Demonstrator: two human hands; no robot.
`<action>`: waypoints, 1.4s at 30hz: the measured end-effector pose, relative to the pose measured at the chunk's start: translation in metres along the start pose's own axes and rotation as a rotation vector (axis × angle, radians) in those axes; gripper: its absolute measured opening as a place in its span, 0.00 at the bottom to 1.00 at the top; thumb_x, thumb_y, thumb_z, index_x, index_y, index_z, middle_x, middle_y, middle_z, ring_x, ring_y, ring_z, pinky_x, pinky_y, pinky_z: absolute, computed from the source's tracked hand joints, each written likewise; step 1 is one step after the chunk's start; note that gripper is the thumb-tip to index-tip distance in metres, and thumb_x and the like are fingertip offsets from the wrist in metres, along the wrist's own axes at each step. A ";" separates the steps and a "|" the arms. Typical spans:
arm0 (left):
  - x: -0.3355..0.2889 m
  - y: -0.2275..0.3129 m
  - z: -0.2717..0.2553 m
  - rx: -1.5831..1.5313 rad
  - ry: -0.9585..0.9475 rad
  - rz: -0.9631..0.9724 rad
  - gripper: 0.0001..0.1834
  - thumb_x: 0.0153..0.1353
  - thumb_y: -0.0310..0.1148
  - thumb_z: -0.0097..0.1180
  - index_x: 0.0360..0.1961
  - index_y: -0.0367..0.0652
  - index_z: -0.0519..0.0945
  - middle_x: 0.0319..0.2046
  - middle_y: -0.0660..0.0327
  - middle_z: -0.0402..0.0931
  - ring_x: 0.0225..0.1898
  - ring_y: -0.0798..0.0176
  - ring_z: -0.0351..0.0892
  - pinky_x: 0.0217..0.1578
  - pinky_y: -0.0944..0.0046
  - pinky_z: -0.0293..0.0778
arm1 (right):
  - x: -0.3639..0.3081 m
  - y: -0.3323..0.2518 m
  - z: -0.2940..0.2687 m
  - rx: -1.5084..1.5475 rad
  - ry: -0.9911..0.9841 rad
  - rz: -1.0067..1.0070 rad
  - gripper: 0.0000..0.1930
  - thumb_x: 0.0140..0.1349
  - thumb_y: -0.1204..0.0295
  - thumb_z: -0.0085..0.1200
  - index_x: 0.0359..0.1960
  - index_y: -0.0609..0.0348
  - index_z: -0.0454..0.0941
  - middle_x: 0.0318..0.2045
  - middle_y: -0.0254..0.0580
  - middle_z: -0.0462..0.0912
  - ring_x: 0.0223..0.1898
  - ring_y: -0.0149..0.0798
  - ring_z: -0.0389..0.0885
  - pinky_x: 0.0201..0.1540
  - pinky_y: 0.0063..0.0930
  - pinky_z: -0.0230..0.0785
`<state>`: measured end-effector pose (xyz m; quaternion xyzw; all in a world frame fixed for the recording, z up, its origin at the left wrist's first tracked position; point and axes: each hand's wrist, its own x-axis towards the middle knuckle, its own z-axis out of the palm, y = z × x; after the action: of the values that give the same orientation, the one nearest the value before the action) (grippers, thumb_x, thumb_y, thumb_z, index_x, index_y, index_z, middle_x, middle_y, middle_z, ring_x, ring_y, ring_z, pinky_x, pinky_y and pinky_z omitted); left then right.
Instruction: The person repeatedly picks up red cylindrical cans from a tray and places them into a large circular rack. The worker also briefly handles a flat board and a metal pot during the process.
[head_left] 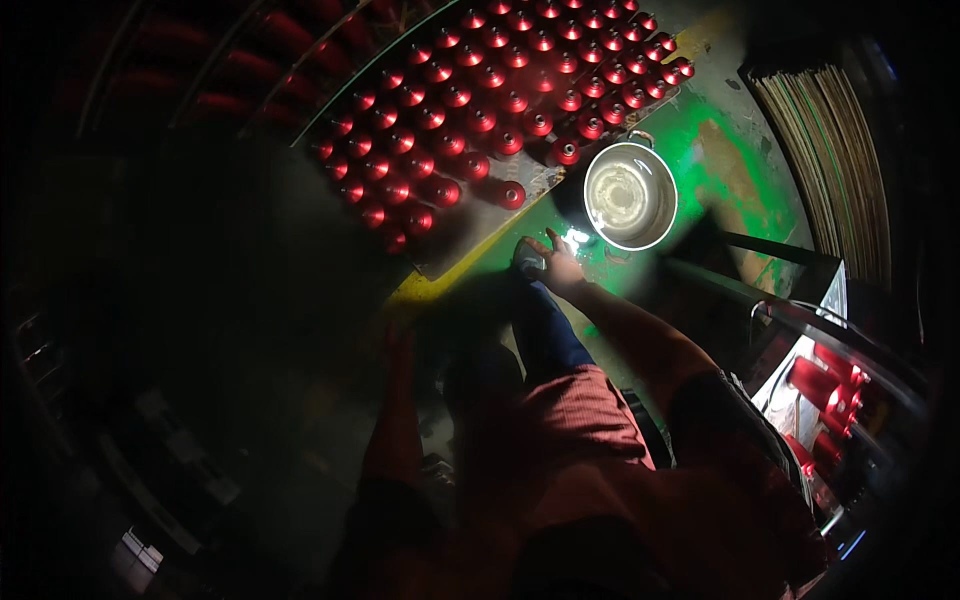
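Observation:
My right hand point(560, 268) reaches forward over the green floor, beside the grey tip of my shoe point(527, 256). Its fingers look spread, and I make out nothing held in them. Just past the fingertips is a bright white patch of light on the floor. Ahead of that hand stands a round, pale metal pot point(630, 196) with a loop handle; its inside shows a light, stained bottom. In deep shadow on the left, my left hand point(398, 345) hangs near the yellow floor stripe, its fingers too dark to read.
Rows of shiny red cones point(455, 96) stand upright on a grey surface ahead. A stack of thin brown sheets point(830, 160) is at the far right. Nearer on the right, a dark metal frame point(790, 250) stands by more red cones point(830, 390). The left side is mostly black.

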<state>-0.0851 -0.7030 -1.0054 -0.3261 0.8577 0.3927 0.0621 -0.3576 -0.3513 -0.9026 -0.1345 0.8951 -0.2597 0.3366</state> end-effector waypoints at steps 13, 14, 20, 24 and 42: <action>0.266 -0.007 0.123 -0.085 0.362 0.096 0.28 0.56 0.41 0.68 0.59 0.55 0.80 0.69 0.42 0.54 0.59 0.45 0.70 0.60 0.50 0.68 | 0.267 0.070 0.138 -0.042 0.458 -0.041 0.35 0.53 0.66 0.67 0.64 0.21 0.70 0.70 0.69 0.46 0.68 0.71 0.52 0.65 0.55 0.62; 0.269 -0.008 0.122 -0.073 0.347 0.070 0.24 0.56 0.40 0.68 0.55 0.55 0.82 0.68 0.44 0.56 0.58 0.48 0.71 0.56 0.52 0.73 | 0.274 0.073 0.139 -0.073 0.512 -0.044 0.33 0.53 0.66 0.67 0.61 0.22 0.73 0.68 0.67 0.51 0.68 0.69 0.54 0.63 0.54 0.63; 0.276 -0.004 0.082 0.130 0.258 0.143 0.25 0.51 0.31 0.71 0.53 0.52 0.83 0.61 0.50 0.66 0.58 0.47 0.71 0.57 0.52 0.72 | 0.277 0.082 0.107 -0.016 0.618 -0.261 0.28 0.46 0.77 0.69 0.52 0.42 0.78 0.56 0.54 0.70 0.57 0.58 0.67 0.61 0.49 0.62; 0.244 0.034 0.030 0.010 0.006 0.212 0.25 0.47 0.26 0.71 0.50 0.48 0.84 0.61 0.50 0.68 0.59 0.49 0.71 0.58 0.53 0.71 | 0.211 0.097 0.051 0.173 0.429 -0.220 0.24 0.50 0.72 0.66 0.52 0.49 0.78 0.53 0.50 0.73 0.57 0.53 0.70 0.64 0.44 0.60; 0.206 0.308 0.361 -1.286 -1.319 -0.675 0.31 0.65 0.48 0.48 0.64 0.40 0.69 0.56 0.50 0.75 0.56 0.54 0.76 0.57 0.55 0.72 | 0.075 0.347 -0.082 1.305 -0.372 0.253 0.22 0.63 0.65 0.56 0.57 0.60 0.74 0.49 0.37 0.81 0.50 0.32 0.78 0.58 0.30 0.68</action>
<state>-0.4872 -0.4028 -1.1319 -0.2411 0.1352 0.8501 0.4482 -0.4916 -0.0644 -1.0828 0.1587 0.4919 -0.6766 0.5245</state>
